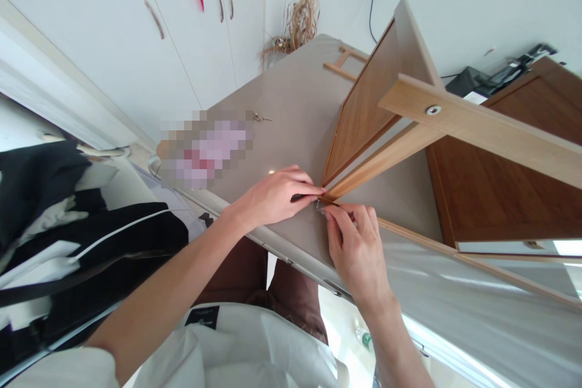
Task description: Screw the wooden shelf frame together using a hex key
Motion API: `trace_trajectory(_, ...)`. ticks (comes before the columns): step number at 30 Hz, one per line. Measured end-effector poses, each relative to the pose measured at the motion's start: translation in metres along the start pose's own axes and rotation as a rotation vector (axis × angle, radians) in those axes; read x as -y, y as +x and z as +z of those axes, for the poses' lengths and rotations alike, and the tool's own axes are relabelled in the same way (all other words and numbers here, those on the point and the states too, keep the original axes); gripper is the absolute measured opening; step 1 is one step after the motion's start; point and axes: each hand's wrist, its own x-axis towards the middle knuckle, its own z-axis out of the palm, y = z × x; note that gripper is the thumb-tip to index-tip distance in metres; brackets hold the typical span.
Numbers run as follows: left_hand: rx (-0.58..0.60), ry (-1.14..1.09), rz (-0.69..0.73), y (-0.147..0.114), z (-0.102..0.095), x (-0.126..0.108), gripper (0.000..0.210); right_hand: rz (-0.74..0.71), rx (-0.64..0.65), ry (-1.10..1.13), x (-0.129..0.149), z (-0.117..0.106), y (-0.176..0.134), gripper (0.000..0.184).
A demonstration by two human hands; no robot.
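A wooden furniture frame (386,154) with brown panels (373,76) stands tilted on the table, one lower corner near the front edge. My left hand (282,197) reaches in from the left, its thumb and forefinger closed at that corner. Just right of it, my right hand (359,239) pinches a thin bent metal hex key (320,203) against the joint. The key's tip and whatever it meets are hidden by the fingers. Farther along the frame, a round metal fastener (433,110) sits in the upper rail.
Several small screws (260,117) lie on the grey-covered table (295,97), beside a blurred-out item (209,148). A small wooden piece (343,63) rests at the back. Another brown panel (509,176) occupies the right. Dark clothes (113,260) are at the left.
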Motion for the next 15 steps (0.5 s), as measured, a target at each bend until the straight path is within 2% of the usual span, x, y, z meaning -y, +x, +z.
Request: trace_trajectory(15,0.009,0.002,-0.006,-0.0006,-0.0003,0.0006,0.026,-0.015,-0.047,-0.067,0.004,0.0021,0.0004,0.019)
